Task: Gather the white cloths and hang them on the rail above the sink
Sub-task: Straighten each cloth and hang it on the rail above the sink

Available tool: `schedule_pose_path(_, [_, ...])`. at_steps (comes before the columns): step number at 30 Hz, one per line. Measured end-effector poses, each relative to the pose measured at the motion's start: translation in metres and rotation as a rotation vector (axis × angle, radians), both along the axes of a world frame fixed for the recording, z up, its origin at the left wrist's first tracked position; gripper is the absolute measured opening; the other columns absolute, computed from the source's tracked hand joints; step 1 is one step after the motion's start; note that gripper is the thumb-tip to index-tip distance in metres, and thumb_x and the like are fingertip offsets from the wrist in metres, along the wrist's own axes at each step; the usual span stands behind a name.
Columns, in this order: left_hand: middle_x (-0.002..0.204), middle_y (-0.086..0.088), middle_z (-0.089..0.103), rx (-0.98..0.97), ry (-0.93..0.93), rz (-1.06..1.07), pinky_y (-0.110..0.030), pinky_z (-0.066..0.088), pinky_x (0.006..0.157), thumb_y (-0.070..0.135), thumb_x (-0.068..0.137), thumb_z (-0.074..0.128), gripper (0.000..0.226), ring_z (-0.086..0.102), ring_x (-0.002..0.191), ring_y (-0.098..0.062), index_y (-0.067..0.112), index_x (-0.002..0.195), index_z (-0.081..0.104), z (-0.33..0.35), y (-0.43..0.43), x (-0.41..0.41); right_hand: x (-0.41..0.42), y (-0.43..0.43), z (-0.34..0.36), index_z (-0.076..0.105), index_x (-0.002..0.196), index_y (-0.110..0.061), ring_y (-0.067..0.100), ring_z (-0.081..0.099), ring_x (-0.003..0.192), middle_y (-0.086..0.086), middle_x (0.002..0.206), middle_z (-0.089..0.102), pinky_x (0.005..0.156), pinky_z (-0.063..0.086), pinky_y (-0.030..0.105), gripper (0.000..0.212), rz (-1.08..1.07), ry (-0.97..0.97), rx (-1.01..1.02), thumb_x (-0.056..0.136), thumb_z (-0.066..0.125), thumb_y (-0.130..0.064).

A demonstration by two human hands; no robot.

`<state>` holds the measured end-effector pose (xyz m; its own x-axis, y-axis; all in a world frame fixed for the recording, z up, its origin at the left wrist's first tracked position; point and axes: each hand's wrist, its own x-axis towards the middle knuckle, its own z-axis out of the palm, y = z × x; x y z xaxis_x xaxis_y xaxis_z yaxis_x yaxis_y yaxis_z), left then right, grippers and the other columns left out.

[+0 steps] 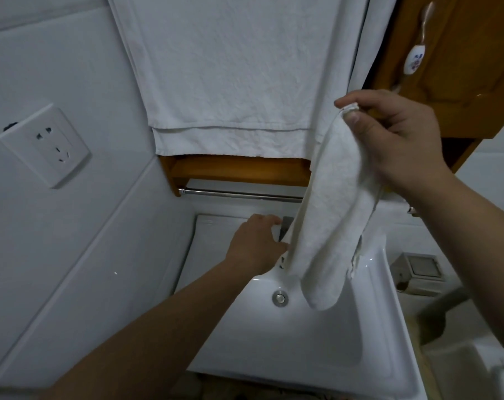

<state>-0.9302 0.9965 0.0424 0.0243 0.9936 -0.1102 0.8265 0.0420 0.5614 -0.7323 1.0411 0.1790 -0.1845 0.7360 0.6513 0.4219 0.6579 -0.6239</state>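
View from a head-worn camera, looking down at a white sink [317, 350] set in a corner of white walls.

The right hand [395, 134] is raised at the right. The tips of its thumb and fingers [357, 118] are pressed together, pinching the top corner of a small white cloth [331, 212]. The other fingers of this hand are loosely curled behind the cloth. The cloth hangs straight down in a long fold, crossing in front of the rail [239, 194], and its lower end dangles over the sink basin, just right of the round metal drain [280, 298].

The left hand [256, 243] reaches forward to the back edge of the sink, beside the hanging cloth. Its fingers [266, 220] are bent, with something white between them, but whether they grip it cannot be told.

The thin metal rail runs under a wooden shelf above the sink. Higher up, a large white towel [224, 76] hangs doubled over, covering the wall. A wooden cabinet door [461, 82] is at upper right, and a wall socket [44, 145] at left.
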Motion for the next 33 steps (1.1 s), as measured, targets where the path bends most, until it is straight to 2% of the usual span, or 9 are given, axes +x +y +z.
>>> schedule_pose_path(4, [0.140,0.005,0.053,-0.056,-0.093,-0.020,-0.032,0.040,0.101,0.045,0.087,0.068,0.052,0.051,0.125,-0.018,0.029,0.135,0.054,-0.006,-0.001,0.006,0.002,-0.007,0.007,0.065,0.114,-0.021,-0.009,0.057,0.088,-0.011,0.102,0.066,0.079,0.044,0.007,0.020,0.034,0.064,-0.030,0.098,0.057,-0.013])
schedule_pose_path(8, [0.099,0.002,0.070,-0.082,-0.133,-0.042,-0.023,0.046,0.073,0.036,0.092,0.062,0.023,0.064,0.090,-0.019,0.019,0.104,0.071,-0.009,-0.004,0.013,0.006,-0.009,0.014,0.065,0.114,-0.021,-0.012,0.056,0.088,-0.007,0.101,0.066,0.082,0.045,0.008,0.019,0.043,0.101,-0.037,0.098,0.056,-0.014])
schedule_pose_path(10, [0.076,0.005,0.065,-0.058,-0.119,-0.040,-0.022,0.046,0.064,0.034,0.093,0.060,0.019,0.062,0.074,-0.017,0.020,0.083,0.068,-0.011,-0.005,0.014,0.008,-0.010,0.017,0.065,0.113,-0.021,-0.011,0.056,0.089,0.004,0.105,0.068,0.082,0.046,0.009,0.019,0.038,0.117,-0.044,0.098,0.056,-0.015])
schedule_pose_path(12, [0.068,0.011,0.059,-0.024,-0.091,-0.010,-0.022,0.044,0.061,0.040,0.093,0.059,0.021,0.059,0.066,-0.012,0.024,0.083,0.069,-0.010,-0.005,0.012,0.012,-0.011,0.018,0.065,0.113,-0.020,-0.010,0.057,0.089,0.005,0.106,0.069,0.082,0.046,0.008,0.019,0.028,0.134,-0.051,0.098,0.056,-0.014])
schedule_pose_path(15, [0.081,0.006,0.068,0.059,-0.018,0.054,-0.024,0.044,0.068,0.042,0.094,0.055,0.027,0.062,0.075,-0.014,0.023,0.102,0.074,-0.010,-0.002,0.001,0.019,-0.008,0.015,0.067,0.113,-0.020,-0.001,0.061,0.088,-0.002,0.099,0.069,0.079,0.045,0.007,0.019,-0.019,0.145,-0.085,0.098,0.057,-0.015])
schedule_pose_path(19, [0.096,-0.004,0.074,0.242,0.186,0.055,-0.031,0.052,0.077,0.035,0.100,0.047,0.032,0.067,0.084,-0.022,0.018,0.105,0.073,-0.008,0.001,-0.023,0.036,0.005,0.002,0.068,0.112,-0.032,-0.015,0.054,0.096,-0.028,0.106,0.063,0.083,0.041,0.006,0.019,-0.197,0.103,-0.142,0.099,0.056,-0.024])
schedule_pose_path(23, [0.098,-0.004,0.073,0.417,0.441,0.085,-0.034,0.049,0.077,0.032,0.101,0.044,0.030,0.068,0.089,-0.027,0.025,0.114,0.070,0.015,0.009,-0.052,0.050,0.014,-0.018,0.069,0.117,-0.032,0.004,0.050,0.108,-0.017,0.121,0.061,0.090,0.038,0.020,0.023,-0.346,0.080,-0.235,0.099,0.055,-0.032])
schedule_pose_path(27, [0.100,-0.006,0.072,0.461,0.508,0.082,-0.036,0.049,0.075,0.025,0.100,0.045,0.027,0.067,0.091,-0.030,0.025,0.115,0.068,0.039,0.017,-0.069,0.056,0.018,-0.035,0.069,0.118,-0.031,0.007,0.051,0.109,-0.016,0.118,0.061,0.091,0.041,0.024,0.025,-0.385,0.063,-0.280,0.099,0.053,-0.034])
schedule_pose_path(33, [0.102,-0.007,0.069,0.543,0.564,0.049,-0.037,0.050,0.073,0.016,0.099,0.046,0.027,0.066,0.086,-0.028,0.020,0.116,0.066,0.052,0.021,-0.082,0.053,0.018,-0.034,0.069,0.119,-0.030,0.004,0.052,0.104,-0.016,0.113,0.062,0.082,0.039,0.015,0.025,-0.405,0.111,-0.275,0.099,0.053,-0.033])
